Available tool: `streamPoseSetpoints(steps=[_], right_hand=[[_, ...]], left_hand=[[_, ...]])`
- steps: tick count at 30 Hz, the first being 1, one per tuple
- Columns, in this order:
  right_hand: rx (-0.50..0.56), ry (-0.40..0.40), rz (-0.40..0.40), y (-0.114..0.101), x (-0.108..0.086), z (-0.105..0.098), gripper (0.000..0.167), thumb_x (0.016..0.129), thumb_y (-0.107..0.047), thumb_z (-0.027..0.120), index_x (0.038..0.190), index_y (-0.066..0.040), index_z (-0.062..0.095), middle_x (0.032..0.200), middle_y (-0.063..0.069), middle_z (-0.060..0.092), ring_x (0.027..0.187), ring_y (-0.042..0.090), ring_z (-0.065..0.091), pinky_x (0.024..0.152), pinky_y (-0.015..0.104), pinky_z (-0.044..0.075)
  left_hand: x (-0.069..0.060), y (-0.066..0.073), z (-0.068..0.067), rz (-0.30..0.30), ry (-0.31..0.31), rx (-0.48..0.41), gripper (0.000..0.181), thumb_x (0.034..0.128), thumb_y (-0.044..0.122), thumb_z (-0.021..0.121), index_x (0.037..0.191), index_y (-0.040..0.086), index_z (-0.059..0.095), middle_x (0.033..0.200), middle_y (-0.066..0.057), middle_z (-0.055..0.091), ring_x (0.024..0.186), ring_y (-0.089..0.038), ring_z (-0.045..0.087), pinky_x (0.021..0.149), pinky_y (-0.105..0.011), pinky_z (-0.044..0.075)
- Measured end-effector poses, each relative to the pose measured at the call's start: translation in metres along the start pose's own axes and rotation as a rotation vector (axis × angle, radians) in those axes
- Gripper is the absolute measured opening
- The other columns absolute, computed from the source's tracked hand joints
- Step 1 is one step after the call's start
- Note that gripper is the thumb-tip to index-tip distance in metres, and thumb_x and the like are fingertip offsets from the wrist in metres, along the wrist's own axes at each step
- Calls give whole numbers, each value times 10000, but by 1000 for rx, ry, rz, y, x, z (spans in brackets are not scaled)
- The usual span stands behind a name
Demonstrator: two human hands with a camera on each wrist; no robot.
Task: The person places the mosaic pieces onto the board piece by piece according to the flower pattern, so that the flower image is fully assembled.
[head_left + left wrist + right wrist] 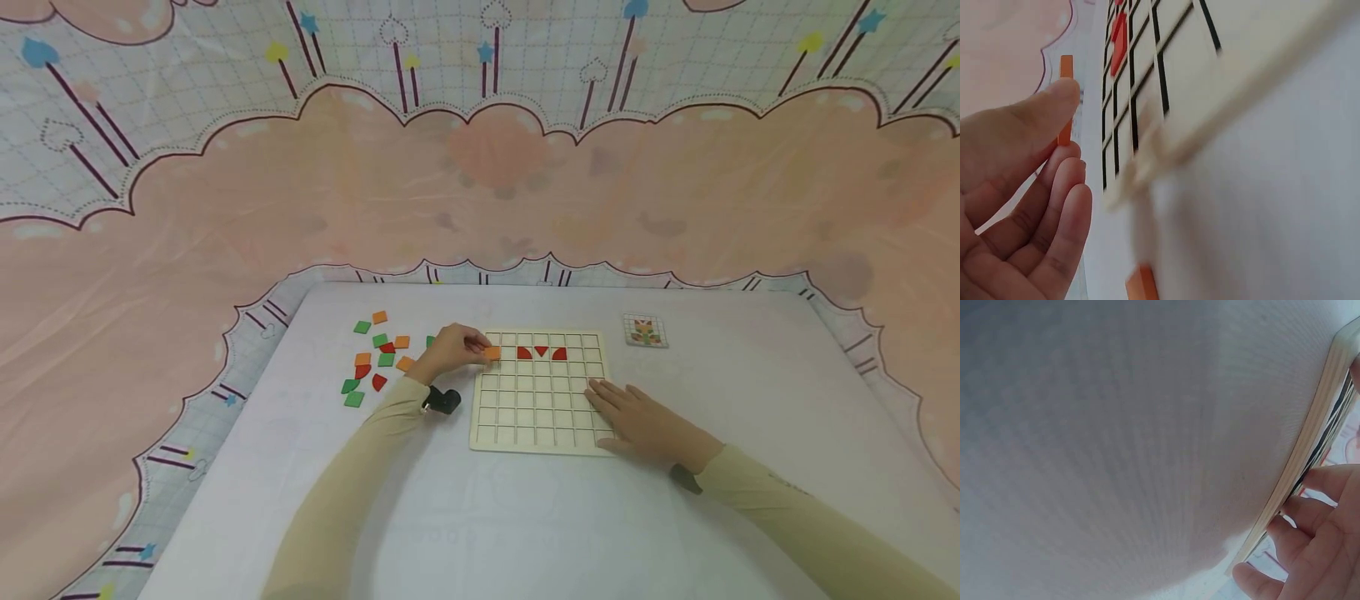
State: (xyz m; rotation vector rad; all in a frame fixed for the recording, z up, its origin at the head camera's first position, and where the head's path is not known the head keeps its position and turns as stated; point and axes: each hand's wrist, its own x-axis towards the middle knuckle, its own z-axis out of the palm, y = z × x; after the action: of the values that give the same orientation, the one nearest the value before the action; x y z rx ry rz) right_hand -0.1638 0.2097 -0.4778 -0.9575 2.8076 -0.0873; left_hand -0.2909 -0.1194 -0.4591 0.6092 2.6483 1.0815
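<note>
My left hand [453, 350] pinches an orange square tile [492, 353] over the upper left edge of the gridded board [525, 417]. In the left wrist view the thumb and fingers of that hand [1035, 187] hold the orange tile [1066, 65] on edge, above the board [1210, 119]. Red pieces, two quarter-rounds [524, 353] [559, 354] with a triangle [542, 351] between them, lie in the board's upper part. My right hand [645, 421] rests spread on the board's right edge; in the right wrist view its fingers [1291, 537] touch that edge [1297, 450].
Several loose green, orange and red tiles [386, 360] lie on the white table [300, 492] to the left of the board. A small patterned card [645, 331] lies at the back right. A patterned cloth [525, 200] hangs behind the table.
</note>
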Motion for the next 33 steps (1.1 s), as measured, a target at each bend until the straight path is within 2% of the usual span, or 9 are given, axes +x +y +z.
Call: streamPoseSetpoints(steps=[6,14,21,33], right_hand=[[-5,6,-2,-1,0,-1,721,941,-505,455,1481,-66,264,1556,127,229,1431,304,234,1120,535,252],[8,12,-2,-1,-1,-2,719,939,-485,477,1480,-61,263,1551,139,238,1429,310,237,1118,543,250],[12,8,4,-1,-1,-2,720,940,-488,473,1482,-66,258,1550,137,239,1431,309,232,1119,542,248],[0,-2,5,0,1,0,723,942,-503,454,1485,-69,254,1556,132,226,1435,307,222,1123,540,243]], left_hand=[[10,17,19,32,-37,3,261,750,121,781,979,16,711,935,-112,703,784,-135,622,728,-203,511],[17,27,35,32,-62,19,232,762,93,767,976,17,717,893,-97,696,767,-116,618,711,-194,506],[19,29,40,18,-67,58,230,755,94,775,971,39,719,881,-71,666,744,-92,566,702,-183,471],[20,24,41,20,-54,48,148,760,69,761,897,40,715,836,-68,672,720,-86,545,673,-169,457]])
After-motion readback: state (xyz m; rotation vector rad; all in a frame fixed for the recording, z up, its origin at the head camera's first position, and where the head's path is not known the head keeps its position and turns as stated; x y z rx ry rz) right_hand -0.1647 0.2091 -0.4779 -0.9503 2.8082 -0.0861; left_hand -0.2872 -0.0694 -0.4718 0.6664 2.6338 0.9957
